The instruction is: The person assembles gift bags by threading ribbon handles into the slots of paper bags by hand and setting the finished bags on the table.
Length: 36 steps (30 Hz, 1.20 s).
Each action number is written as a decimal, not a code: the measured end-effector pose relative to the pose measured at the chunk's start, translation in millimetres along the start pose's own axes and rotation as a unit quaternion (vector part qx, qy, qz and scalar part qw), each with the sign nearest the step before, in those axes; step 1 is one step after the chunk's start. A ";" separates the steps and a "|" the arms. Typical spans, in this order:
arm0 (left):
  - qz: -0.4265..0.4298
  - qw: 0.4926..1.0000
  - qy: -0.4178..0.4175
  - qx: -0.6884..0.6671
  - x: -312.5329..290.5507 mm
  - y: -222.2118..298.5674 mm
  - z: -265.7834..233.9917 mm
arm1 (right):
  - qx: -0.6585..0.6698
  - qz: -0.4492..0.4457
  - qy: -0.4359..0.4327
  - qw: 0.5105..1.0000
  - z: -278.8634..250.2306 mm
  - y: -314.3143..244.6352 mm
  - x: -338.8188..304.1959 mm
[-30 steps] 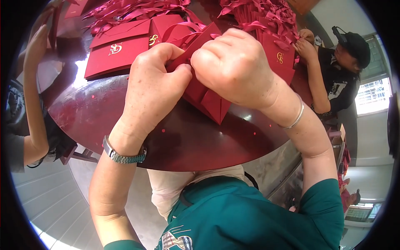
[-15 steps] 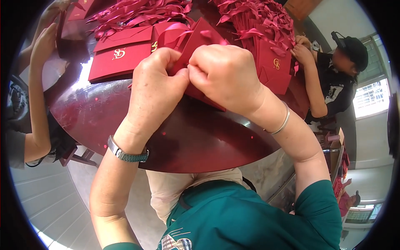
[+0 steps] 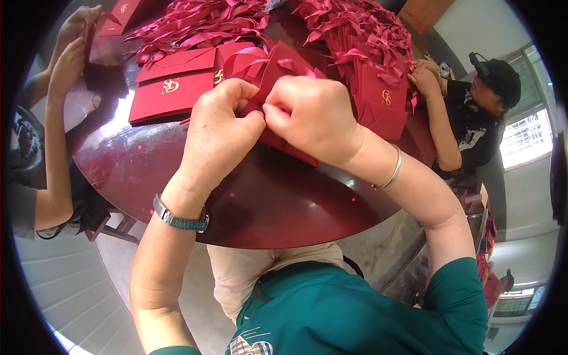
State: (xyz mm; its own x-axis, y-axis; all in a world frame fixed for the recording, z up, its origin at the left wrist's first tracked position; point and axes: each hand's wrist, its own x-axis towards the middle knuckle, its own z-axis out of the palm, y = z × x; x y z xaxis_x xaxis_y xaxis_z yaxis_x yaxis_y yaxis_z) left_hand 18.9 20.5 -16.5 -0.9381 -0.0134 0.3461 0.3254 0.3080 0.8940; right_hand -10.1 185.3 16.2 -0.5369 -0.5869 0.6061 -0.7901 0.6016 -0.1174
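Both my hands come together over a tilted red paper gift bag (image 3: 291, 148), thumbs almost touching in front of it. My left hand (image 3: 222, 121) is closed in a pinch on the bag's upper part, near a loop of red ribbon (image 3: 247, 53). Curled beside it, my right hand (image 3: 313, 112) is closed on the same bag; what exactly lies between its fingers is hidden. Just left of the bag lies a stack of flat red bags (image 3: 160, 92) with gold marks.
Ribboned red bags (image 3: 381, 97) stand packed at the right, and a heap of red ribbons (image 3: 201, 23) lies behind. All rest on a dark round table (image 3: 296, 213). A co-worker's hands (image 3: 71, 62) hold something at left; a person in a black cap (image 3: 496, 80) works at right.
My right hand has turned slightly and shifted a little left and down. Both hands stay closed on the bag. The whole view has moved slightly.
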 end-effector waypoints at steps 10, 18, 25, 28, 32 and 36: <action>-0.209 0.947 -0.130 -0.206 3.5 -1.4 -11.5 | 0.051 -0.018 0.028 0.998 -4.4 8.9 -22.2; -0.220 0.915 -0.174 -0.290 5.3 -6.7 -9.7 | 0.112 0.028 0.049 0.992 0.4 2.3 -34.3; -0.209 0.920 -0.148 -0.297 4.3 -2.8 -5.8 | 0.046 -0.050 0.058 0.996 2.8 9.1 -26.8; -0.207 0.920 -0.124 -0.308 3.7 -3.5 -5.3 | 0.009 -0.084 0.088 0.993 6.7 7.9 -24.8; -0.207 0.922 -0.116 -0.307 5.4 -6.6 -6.4 | -0.060 -0.093 0.105 0.988 9.3 2.1 -25.8; -0.216 0.923 -0.111 -0.299 5.6 -6.4 -6.5 | -0.075 -0.083 0.104 0.988 11.5 3.9 -26.7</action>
State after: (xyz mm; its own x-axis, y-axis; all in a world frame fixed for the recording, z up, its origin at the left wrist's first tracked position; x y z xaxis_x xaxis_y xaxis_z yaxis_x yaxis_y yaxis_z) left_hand 12.3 12.3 -18.4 -0.9750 0.2043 -0.0875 -0.1405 -0.2615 0.9549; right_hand -2.3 197.0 -9.5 -0.3199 -0.5695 0.7572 -0.8005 0.5899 0.1055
